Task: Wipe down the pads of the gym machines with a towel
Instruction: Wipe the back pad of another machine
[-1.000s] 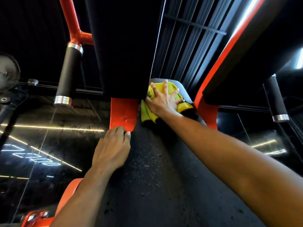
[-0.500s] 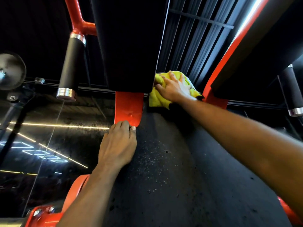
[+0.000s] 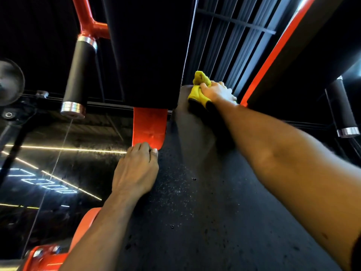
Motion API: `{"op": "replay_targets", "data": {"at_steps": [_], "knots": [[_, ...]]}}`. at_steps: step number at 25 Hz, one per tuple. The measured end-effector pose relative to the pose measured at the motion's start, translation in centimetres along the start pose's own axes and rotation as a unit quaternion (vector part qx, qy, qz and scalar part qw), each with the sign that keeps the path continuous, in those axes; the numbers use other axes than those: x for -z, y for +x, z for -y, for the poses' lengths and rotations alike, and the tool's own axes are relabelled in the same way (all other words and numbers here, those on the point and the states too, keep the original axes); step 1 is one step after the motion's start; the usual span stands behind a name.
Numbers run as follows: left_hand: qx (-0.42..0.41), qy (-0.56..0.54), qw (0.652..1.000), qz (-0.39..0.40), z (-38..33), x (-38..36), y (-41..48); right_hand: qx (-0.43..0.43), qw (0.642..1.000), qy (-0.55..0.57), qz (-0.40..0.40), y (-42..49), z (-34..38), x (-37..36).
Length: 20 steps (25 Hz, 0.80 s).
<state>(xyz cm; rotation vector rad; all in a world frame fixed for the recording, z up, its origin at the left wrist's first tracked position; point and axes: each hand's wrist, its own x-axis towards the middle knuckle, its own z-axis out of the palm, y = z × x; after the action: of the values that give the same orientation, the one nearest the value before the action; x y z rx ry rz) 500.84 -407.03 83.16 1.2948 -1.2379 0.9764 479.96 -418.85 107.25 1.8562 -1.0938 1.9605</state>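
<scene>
One towel [image 3: 199,84] bunched upright, pad [image 3: 195,202] running ahead

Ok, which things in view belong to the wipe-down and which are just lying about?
Job: yellow towel, gripped by the right hand; long black pad under it; left hand at the pad's edge.
Just there: orange bracket; black roller with chrome cap; fan.

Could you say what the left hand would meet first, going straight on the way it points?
Probably the orange bracket, directly ahead of the left hand gripping the pad; whether they already touch is unclear.
</scene>
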Motion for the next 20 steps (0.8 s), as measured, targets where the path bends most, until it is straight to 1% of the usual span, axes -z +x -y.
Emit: {"op": "replay_targets", "data": {"at_steps": [1,3,6,9,12,14,16,17,18,20], "knots": [[0.002,0.004,1.0,0.005,0.0,0.0,0.1,-0.011,1.0,-0.009,-0.018,-0.7,0.2,-0.6],[0.006,0.012,1.0,0.009,0.1,-0.1,0.2,0.032,0.998,-0.034,-0.032,-3.1,0.2,-1.5],[0.006,0.013,1.0,0.004,-0.1,-0.1,0.2,0.097,0.993,-0.062,-0.026,-7.2,-2.2,-1.3],[0.03,-0.003,0.999,0.028,-0.6,0.5,0.0,0.131,0.985,-0.106,-0.027,-11.7,-4.8,-0.3],[0.035,-0.018,0.996,0.078,-0.5,1.2,0.4,0.122,0.986,-0.114,-0.016,-15.9,-8.0,0.3],[0.023,-0.015,0.994,0.103,-0.2,1.5,0.6,0.085,0.991,-0.103,-0.012,-16.8,-8.9,0.2],[0.008,-0.008,0.994,0.113,0.1,1.6,0.7,0.043,0.994,-0.096,-0.026,-15.5,-6.7,-0.7],[0.004,-0.012,0.994,0.111,0.3,1.5,0.9,0.045,0.994,-0.1,-0.013,-14.6,-4.7,-1.1],[0.003,-0.019,0.994,0.108,0.5,1.3,0.9,0.069,0.991,-0.109,0.016,-13.9,-2.5,-1.5],[0.002,-0.035,0.995,0.097,1.1,1.0,1.1,0.15,0.978,-0.13,0.067,-13.8,0.2,-2.2]]}}
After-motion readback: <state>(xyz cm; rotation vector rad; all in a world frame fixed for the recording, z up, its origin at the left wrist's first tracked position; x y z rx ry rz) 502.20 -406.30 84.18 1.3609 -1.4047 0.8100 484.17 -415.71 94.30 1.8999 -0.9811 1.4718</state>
